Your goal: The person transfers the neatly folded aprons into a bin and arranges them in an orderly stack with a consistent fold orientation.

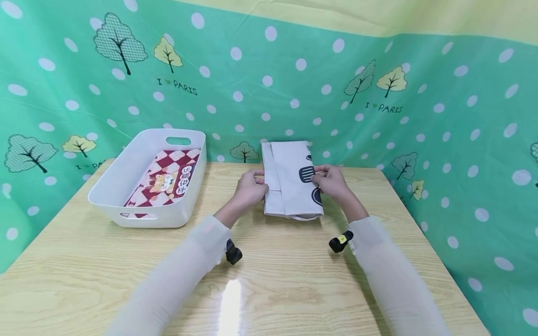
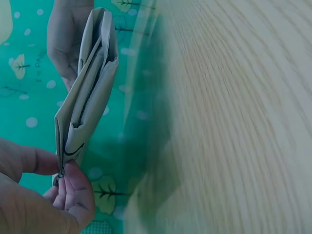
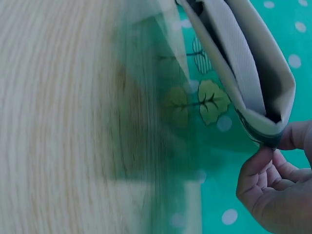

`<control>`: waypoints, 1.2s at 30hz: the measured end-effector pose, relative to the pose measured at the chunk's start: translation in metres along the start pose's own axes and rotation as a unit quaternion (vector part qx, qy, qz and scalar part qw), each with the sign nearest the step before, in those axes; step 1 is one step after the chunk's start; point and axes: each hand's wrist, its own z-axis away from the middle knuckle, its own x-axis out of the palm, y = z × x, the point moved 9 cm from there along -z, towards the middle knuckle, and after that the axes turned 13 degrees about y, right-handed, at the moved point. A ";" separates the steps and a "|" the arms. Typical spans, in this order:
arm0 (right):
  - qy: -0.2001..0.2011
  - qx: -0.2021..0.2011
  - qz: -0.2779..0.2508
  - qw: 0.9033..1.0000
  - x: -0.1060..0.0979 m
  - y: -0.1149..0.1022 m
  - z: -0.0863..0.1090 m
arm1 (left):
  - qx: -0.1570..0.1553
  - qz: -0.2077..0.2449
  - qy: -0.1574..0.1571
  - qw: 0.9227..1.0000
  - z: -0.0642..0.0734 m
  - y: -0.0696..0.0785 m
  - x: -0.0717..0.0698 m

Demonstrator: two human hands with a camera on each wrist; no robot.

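A folded white cloth [image 1: 287, 179] with dark printed shapes is held up between my hands over the far part of the table. My left hand [image 1: 251, 187] pinches its left edge between thumb and fingers; in the left wrist view the left hand [image 2: 46, 192] grips a corner of the stacked layers. On the other side my right hand [image 1: 334, 184] pinches the right edge, beside a dark striped print. The right wrist view shows the cloth's open folds [image 3: 243, 63] above the right hand [image 3: 282, 190]. A pale curved edge hangs at the bottom of the bundle.
To the left stands a white plastic basket [image 1: 168, 218] with handle slots. Inside it lies a red-and-white checkered packet [image 1: 164, 179] with a cartoon animal. A green dotted curtain [image 1: 252, 56] backs the wooden table [image 1: 286, 289] and runs along its right side.
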 end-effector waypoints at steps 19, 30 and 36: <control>-0.011 -0.037 -0.057 0.998 0.040 -0.059 0.026 | 0.055 -0.039 0.006 0.998 0.018 0.028 -0.079; 0.013 -0.056 -0.116 0.992 0.060 -0.101 0.038 | 0.103 -0.109 0.038 0.988 0.025 0.058 -0.133; 0.005 -0.053 -0.139 0.989 0.082 -0.118 0.039 | 0.108 -0.131 0.065 0.983 0.023 0.059 -0.161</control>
